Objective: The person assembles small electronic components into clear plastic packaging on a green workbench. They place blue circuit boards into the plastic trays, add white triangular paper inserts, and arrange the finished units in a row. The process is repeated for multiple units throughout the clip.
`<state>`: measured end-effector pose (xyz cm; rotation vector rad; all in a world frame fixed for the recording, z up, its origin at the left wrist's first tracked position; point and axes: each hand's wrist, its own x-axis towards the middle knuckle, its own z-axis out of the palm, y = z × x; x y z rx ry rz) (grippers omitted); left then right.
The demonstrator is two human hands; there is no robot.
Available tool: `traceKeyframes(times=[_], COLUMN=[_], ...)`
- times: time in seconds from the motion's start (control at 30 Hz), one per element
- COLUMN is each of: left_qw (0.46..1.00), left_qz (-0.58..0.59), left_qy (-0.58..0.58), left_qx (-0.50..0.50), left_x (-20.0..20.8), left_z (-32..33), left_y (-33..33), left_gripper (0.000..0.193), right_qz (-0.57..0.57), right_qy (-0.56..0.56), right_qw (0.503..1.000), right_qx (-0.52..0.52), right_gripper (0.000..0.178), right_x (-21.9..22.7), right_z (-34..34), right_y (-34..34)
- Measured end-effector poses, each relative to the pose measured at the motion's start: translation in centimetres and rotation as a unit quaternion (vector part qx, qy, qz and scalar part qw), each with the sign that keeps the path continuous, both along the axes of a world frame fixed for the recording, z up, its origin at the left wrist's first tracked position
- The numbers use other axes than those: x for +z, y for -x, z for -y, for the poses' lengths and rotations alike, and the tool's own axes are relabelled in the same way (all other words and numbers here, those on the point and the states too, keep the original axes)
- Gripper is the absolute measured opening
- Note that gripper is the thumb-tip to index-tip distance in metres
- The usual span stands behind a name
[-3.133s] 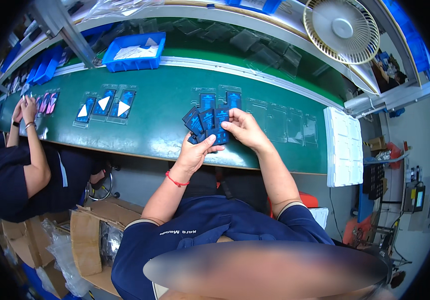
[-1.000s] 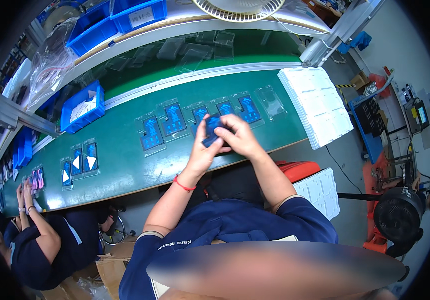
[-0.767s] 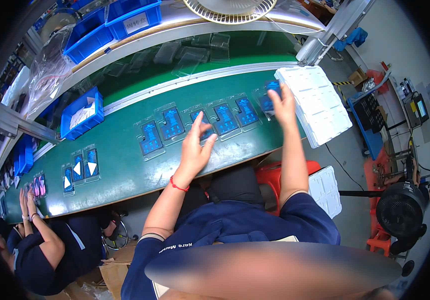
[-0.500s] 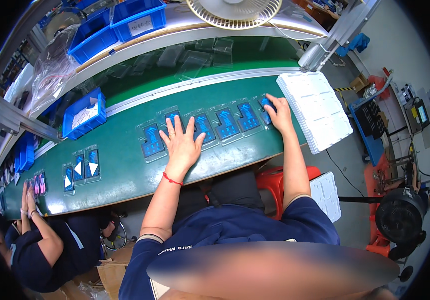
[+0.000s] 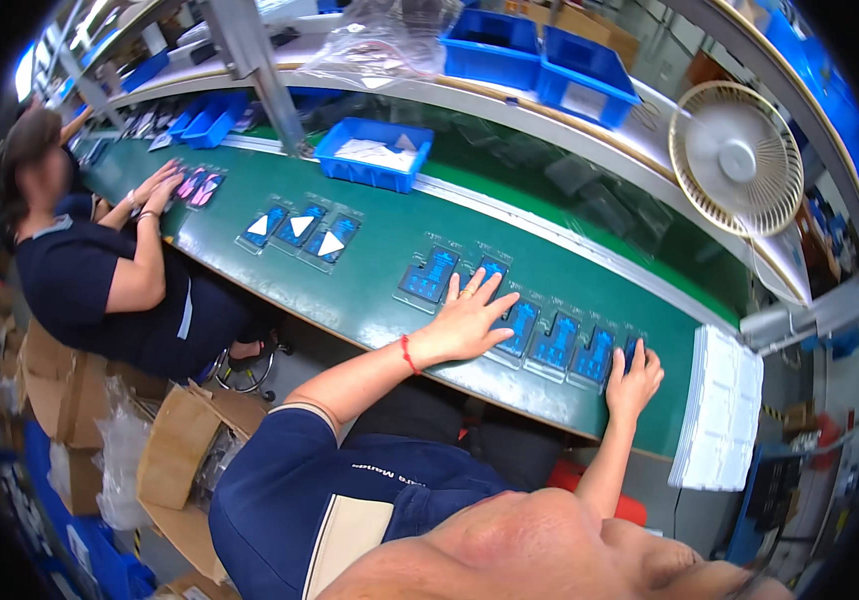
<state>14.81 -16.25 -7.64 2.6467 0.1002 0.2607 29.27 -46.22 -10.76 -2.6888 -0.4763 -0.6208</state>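
Observation:
Along the green table lies a row of flat dark battery packs with blue print, each in a clear plastic tray. My left hand is open, fingers spread, reaching over the second pack from the left and partly hiding it. Whether its palm touches the packs I cannot tell. At the right end of the row, my right hand has its thumb and fingers closed around the edges of the last battery pack, which is mostly covered.
Three more packs bear white triangles further left. Behind them stands a blue bin of white pieces. White trays are stacked at the right end. A co-worker sits at left; a fan stands on the shelf.
The view has swung to the left, showing more of the co-worker and the far end of the table. Both my hands stay at about the same places on the row.

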Motion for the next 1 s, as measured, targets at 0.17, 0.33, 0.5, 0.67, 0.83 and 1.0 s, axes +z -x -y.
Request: traceKeyframes(times=[0.17,0.33,0.5,0.67,0.83,1.0], left_qw=[0.965,0.961,0.936,0.922,0.934,0.949], left_qz=[0.245,0.022,-0.193,-0.26,-0.129,-0.03], left_qy=[-0.045,-0.102,-0.102,-0.109,-0.126,-0.126], left_qx=[0.079,0.257,0.275,0.264,0.307,0.287], left_x=[3.6,5.9,3.7,5.3,4.7,5.3], left_z=[-12.9,-28.9,-35.1,-32.8,-31.6,-30.9], left_y=[-1.4,-5.5,-9.2,-11.1,-10.2,-9.3], left_gripper=[0.037,0.043,0.085,0.055,0.024,0.018], right_qz=[-0.003,0.002,0.005,0.007,0.0,-0.007], right_qy=[0.01,-0.004,-0.01,-0.009,-0.024,-0.028], right_qw=[1.0,0.999,0.999,0.999,0.999,0.999], right_qx=[0.01,0.034,0.037,0.033,0.044,0.04], right_gripper=[0.048,0.046,0.044,0.044,0.045,0.045], right_x=[0.4,0.3,0.4,0.5,0.4,0.4], right_z=[-1.8,-2.1,-2.1,-1.7,-2.0,-1.8], right_y=[1.2,0.9,0.8,0.8,0.7,0.7])
